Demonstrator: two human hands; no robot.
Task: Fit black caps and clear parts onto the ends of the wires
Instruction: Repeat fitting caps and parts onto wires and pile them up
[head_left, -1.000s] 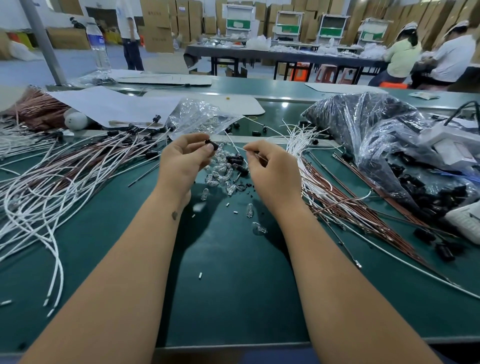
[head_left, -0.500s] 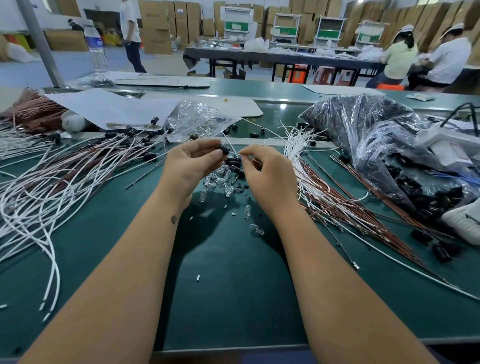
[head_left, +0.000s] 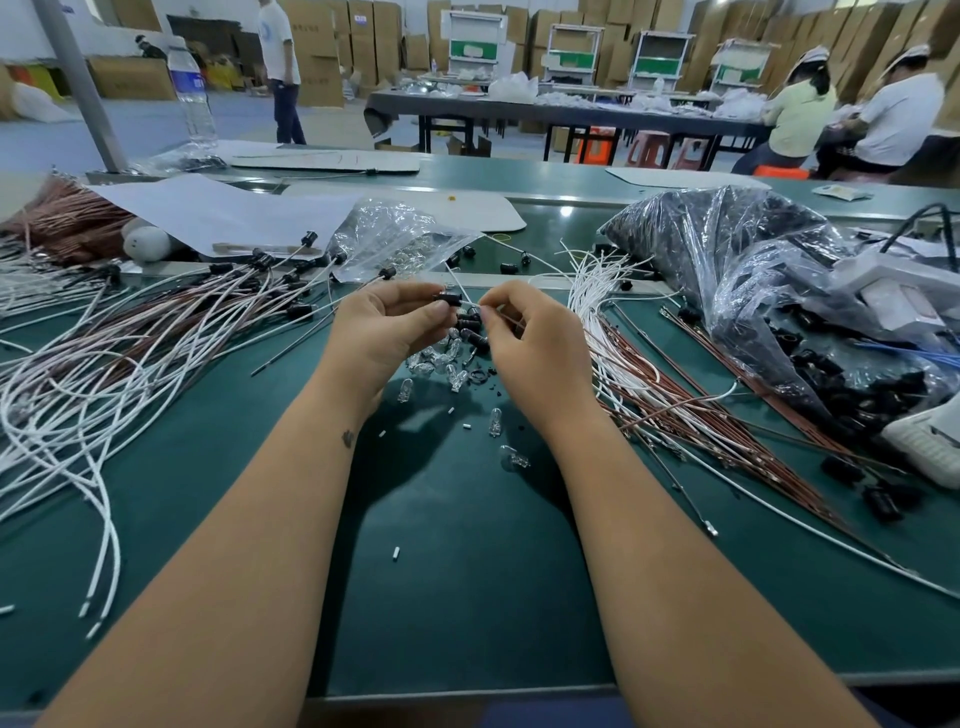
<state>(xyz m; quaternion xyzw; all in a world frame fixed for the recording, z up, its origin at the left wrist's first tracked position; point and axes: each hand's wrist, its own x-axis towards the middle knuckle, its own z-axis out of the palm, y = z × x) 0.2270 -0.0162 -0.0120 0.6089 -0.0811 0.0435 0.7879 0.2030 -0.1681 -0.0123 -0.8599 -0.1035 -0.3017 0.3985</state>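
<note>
Fingers of left hand (head_left: 382, 327) pinch black cap (head_left: 448, 298); right hand (head_left: 535, 338) pinches wire (head_left: 470, 302).

Bright, even overhead light; soft shadows under both forearms on the green table (head_left: 467, 571). Small glare on the far table edge. Wide-angle bending at the edges.

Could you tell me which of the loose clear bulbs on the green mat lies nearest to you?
The round clear glass bulb, lying alone below the small upright bulb.
</note>
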